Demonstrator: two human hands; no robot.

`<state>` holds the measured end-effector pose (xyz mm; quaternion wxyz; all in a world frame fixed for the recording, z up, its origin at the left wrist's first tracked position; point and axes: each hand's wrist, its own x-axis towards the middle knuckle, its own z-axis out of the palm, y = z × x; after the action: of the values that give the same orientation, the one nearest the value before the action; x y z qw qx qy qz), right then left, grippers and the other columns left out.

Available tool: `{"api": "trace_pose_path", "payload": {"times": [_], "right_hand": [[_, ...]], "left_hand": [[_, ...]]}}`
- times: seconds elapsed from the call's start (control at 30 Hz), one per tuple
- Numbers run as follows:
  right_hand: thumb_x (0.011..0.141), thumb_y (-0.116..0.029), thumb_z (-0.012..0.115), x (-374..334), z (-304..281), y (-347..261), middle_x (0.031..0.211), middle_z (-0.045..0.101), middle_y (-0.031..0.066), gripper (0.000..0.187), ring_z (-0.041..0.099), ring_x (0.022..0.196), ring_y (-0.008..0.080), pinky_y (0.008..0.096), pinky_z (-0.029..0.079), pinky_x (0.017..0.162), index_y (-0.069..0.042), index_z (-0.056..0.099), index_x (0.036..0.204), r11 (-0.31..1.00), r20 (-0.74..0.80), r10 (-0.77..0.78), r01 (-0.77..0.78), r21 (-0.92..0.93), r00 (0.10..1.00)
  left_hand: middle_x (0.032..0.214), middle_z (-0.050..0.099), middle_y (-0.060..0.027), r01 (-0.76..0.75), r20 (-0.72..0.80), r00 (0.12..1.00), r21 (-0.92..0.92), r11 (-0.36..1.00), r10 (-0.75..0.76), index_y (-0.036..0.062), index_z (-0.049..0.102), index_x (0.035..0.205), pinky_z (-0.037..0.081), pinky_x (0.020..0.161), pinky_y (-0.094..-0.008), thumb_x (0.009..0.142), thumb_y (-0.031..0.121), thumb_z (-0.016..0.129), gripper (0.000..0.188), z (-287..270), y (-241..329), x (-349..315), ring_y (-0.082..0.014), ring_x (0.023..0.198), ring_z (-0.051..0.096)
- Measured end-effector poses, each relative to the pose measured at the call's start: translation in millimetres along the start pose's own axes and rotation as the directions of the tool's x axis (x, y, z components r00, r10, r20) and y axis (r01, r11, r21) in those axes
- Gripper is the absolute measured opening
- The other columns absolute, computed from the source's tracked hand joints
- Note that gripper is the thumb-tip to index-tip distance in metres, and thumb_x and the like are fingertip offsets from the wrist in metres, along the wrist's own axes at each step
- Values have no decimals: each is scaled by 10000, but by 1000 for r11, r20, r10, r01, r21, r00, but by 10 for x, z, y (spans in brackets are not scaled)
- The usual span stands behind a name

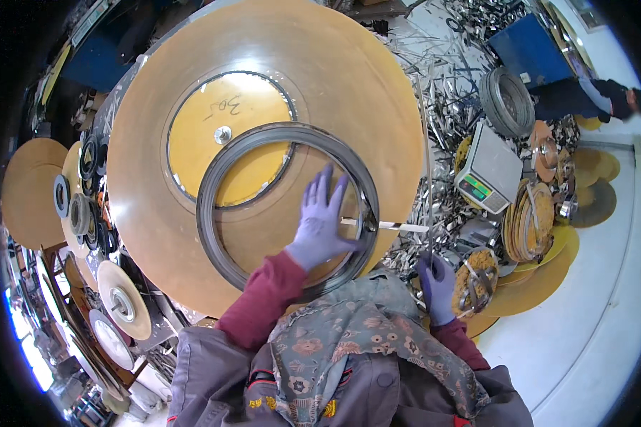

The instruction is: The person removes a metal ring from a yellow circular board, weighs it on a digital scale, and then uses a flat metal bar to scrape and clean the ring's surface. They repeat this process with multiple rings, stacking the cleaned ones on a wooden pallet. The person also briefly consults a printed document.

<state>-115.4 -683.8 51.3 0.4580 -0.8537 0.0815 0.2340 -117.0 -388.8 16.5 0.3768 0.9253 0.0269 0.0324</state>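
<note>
My left hand (320, 226), in a lilac glove, lies with fingers spread over a coil of grey metal strip (216, 245). Its thumb reaches the coil's right side, and nothing is gripped in it. The coil rests on a large tan round disc (146, 142) with a yellow centre plate (192, 153) and a bolt. A short bright strip (404, 227) sticks out across the coil's right side. To the right of the disc, my gloved right hand (438, 286) is closed around the lower end of a long thin metal strip (429, 192).
Scrap metal strips (441, 107) litter the right side. A digital scale (490, 167), a wire-like coil (506, 102) and stacked round discs (527, 220) stand there. A blue bin (530, 50) and another person (591, 98) are farther off. More discs (123, 300) and rings stand left.
</note>
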Motion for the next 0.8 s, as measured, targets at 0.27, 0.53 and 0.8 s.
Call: {"api": "trace_pose_path", "payload": {"times": [0.27,0.53,0.8], "right_hand": [[882,-122,653,319,163,157,1147,648,151,473,637,986,197,328,495,867,-21,529,1327,992,-154,-123,115,-61,980],[831,-397,704,762,608,-768,1115,537,241,759,557,1048,404,480,478,860,11,365,1373,767,-2,-492,432,-474,871],[737,-192,731,756,1108,-703,1124,532,237,838,588,993,398,450,518,831,5,278,1414,770,170,-445,473,-427,879]], "left_hand": [[1247,500,-226,505,-357,854,402,764,-378,19,452,1351,405,995,-487,704,358,797,808,-1172,-527,-1172,-418,1135,498],[1180,576,-201,608,-235,780,504,613,-580,25,448,1293,510,836,-478,856,477,663,664,-1289,-1191,-729,-382,1021,616],[998,613,-206,744,-386,666,391,541,-638,24,522,1075,505,752,-488,853,395,678,460,-1169,-853,-1294,-395,879,635]]}}
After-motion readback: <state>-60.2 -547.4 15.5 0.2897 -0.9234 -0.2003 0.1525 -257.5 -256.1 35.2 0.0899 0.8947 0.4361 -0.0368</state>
